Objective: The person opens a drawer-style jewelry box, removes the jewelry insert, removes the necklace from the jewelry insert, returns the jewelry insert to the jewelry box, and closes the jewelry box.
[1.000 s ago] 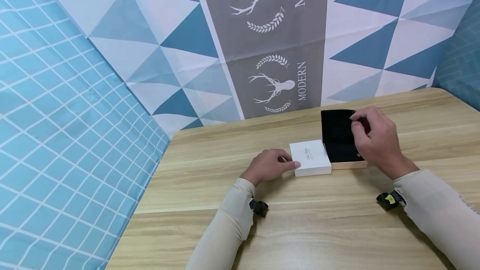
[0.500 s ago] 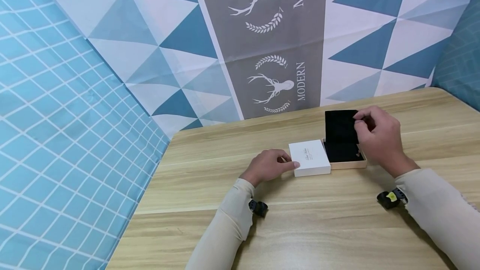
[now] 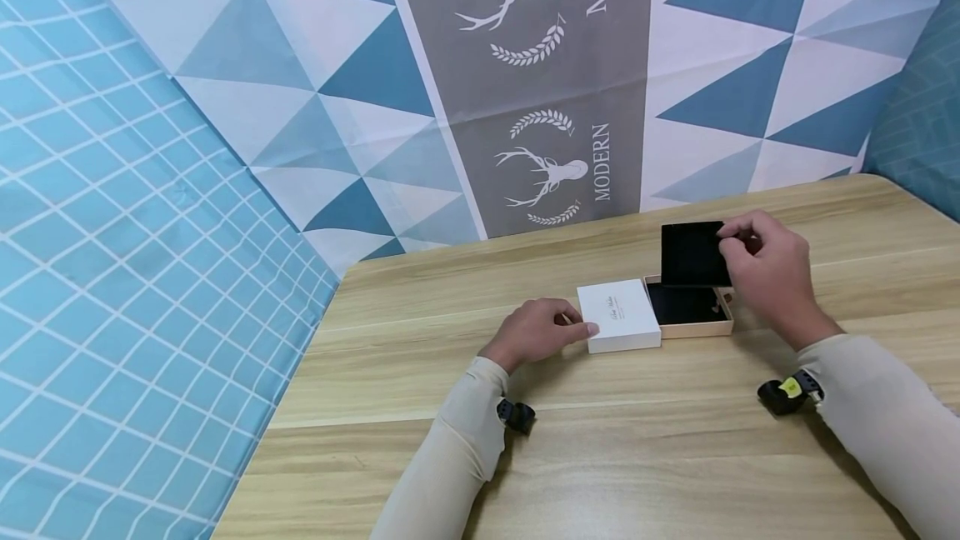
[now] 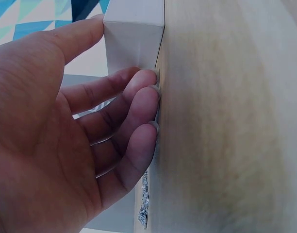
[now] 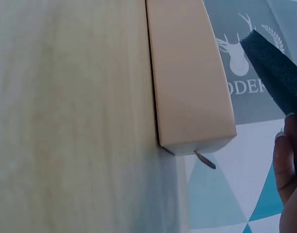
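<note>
A drawer-style gift box lies on the table, its white sleeve (image 3: pixel 618 315) printed with small lettering. From the sleeve's right end the peach tray (image 3: pixel 697 329) is pulled out. Black lining (image 3: pixel 678 305) covers the tray's inside, with a small gold-coloured thing (image 3: pixel 717 307) near its right edge. My left hand (image 3: pixel 536 330) holds the sleeve's left end, thumb at the top edge and curled fingers low by the table. Above the tray my right hand (image 3: pixel 772 269) pinches a square black foam pad (image 3: pixel 692 253) by its right edge. The pad's foam side (image 5: pixel 277 68) shows in the right wrist view.
The wooden table (image 3: pixel 600 440) reaches the patterned cloth backdrop (image 3: pixel 555 90) behind the box. A blue gridded cloth (image 3: pixel 150 232) hangs along the left. A short brown ribbon tab (image 5: pixel 205 159) sticks out of the tray's end.
My right hand has drawn the black foam pad up and to the right, so it stands apart from the tray lining and more of the tray shows. The left hand stays on the sleeve.
</note>
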The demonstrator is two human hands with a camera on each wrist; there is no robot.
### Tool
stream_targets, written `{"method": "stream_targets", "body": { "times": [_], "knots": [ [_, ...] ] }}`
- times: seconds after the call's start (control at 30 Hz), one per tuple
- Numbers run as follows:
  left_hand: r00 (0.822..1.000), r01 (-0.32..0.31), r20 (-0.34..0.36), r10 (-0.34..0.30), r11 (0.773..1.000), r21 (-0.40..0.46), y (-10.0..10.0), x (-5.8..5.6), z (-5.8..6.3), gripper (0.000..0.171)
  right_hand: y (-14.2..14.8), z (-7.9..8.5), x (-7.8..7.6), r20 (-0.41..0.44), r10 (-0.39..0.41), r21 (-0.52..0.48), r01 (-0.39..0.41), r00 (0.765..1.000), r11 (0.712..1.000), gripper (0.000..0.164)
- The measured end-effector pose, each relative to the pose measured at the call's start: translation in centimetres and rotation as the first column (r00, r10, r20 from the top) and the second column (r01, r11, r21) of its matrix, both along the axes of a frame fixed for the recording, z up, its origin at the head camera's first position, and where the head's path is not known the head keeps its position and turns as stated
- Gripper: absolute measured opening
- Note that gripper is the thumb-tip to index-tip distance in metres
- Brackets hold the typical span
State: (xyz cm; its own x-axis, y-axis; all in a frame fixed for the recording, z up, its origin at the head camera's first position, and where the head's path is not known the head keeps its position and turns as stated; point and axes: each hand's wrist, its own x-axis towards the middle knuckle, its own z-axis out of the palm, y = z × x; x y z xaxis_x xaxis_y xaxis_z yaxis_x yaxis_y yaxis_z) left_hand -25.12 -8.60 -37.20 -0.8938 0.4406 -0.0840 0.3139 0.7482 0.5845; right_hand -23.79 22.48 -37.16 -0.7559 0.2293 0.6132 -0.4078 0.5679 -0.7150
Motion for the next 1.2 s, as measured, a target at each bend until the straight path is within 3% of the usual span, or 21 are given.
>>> {"method": "stream_targets", "body": {
  "times": [0.3,0.73,1.2],
  "knots": [
    [1.0,0.003,-0.003,-0.003,1.0,-0.012,0.0,0.0,-0.1,0.032,0.7,-0.3,-0.4,0.085,-0.03,-0.025,0.032,0.996,0.999,0.022],
    [1.0,0.005,-0.011,-0.005,0.999,-0.031,0.1,-0.2,0.0,0.033,1.4,-0.4,-0.8,0.104,-0.034,-0.01,0.035,0.994,0.999,0.022],
    [1.0,0.008,-0.013,-0.009,0.999,-0.039,0.1,-0.2,-0.2,0.035,2.0,-0.9,-0.8,0.208,-0.033,0.067,0.019,0.978,0.998,0.027]
  ]
}}
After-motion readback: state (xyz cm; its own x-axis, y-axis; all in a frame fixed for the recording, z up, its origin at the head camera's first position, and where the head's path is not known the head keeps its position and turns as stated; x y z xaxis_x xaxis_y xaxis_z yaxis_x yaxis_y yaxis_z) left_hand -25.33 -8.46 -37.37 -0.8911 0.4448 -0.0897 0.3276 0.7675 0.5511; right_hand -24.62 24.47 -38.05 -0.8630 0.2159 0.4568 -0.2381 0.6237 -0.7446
